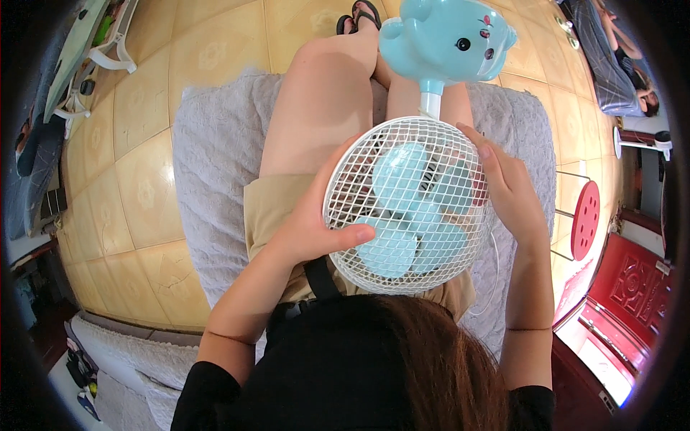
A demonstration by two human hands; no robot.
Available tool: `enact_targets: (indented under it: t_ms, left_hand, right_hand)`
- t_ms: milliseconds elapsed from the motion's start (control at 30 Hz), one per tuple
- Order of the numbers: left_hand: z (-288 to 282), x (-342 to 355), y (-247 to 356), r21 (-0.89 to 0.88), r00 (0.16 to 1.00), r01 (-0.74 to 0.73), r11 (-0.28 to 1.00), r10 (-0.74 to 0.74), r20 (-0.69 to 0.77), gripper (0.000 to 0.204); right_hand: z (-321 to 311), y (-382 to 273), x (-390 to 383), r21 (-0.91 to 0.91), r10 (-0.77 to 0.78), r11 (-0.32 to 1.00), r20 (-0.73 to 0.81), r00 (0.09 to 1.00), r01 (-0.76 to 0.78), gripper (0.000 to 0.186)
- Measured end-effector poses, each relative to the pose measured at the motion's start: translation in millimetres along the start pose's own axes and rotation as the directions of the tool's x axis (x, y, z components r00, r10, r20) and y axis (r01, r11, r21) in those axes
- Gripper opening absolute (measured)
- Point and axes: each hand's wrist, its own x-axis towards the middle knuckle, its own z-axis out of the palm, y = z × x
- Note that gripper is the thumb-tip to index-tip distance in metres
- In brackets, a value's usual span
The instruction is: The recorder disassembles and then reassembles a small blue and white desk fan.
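A small fan lies across my lap, with its round white grille (445, 208) toward me and its light-blue animal-shaped base (445, 47) pointing away past my knees. Light-blue blades (399, 176) show through the mesh. My left hand (323, 215) grips the grille's left rim, the thumb lying over the front mesh and the other fingers hidden behind. On the upper right rim, my right hand (507, 179) holds the grille with its fingers along the edge. A short neck (431, 100) joins base and grille. A thin white cord (496, 273) hangs at the grille's right.
I sit on a seat with a grey plush cover (215, 158). A red round stool (586, 219) stands to the right, near a red door (629, 284). Far right, a person lies on a blue bed (607, 65). White-legged furniture (111, 54) stands at the upper left.
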Motion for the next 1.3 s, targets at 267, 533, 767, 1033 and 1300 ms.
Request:
enact_targets:
  t_ms: [267, 533, 767, 1033, 1300]
  left_hand:
    - [2.8, -3.2, 1.9, -0.046, 1.0, 0.022, 0.999, -0.022, 0.016, 0.11]
    - [3.6, -1.8, 1.0, -0.004, 0.999, 0.037, 0.999, -0.036, 0.016, 0.11]
    - [3.0, 1.9, 7.7, -0.027, 0.998, 0.06, 0.998, -0.061, -0.009, 0.109]
    - [12.8, 22.7, 53.5, 0.535, 0.998, -0.001, 0.845, -0.03, 0.049, 0.096]
    - [27.4, 38.3, 59.0, 0.715, 0.996, -0.072, 0.696, 0.008, 0.091, 0.073]
  right_hand:
    - [-20.2, -3.2, -5.3, -0.294, -0.129, 0.945, 0.079, 0.989, 0.146, 0.045]
    - [-30.6, -18.0, -4.5, -0.577, -0.134, 0.792, 0.149, 0.98, 0.196, 0.04]
    - [-11.1, 16.2, 14.1, -0.203, -0.386, 0.895, 0.091, 0.918, 0.397, 0.042]
    - [20.6, 20.2, -0.5, 0.108, -0.385, 0.906, -0.184, 0.904, 0.408, 0.033]
    - [23.1, 16.4, -3.4, 0.165, -0.347, 0.909, -0.204, 0.915, 0.382, 0.031]
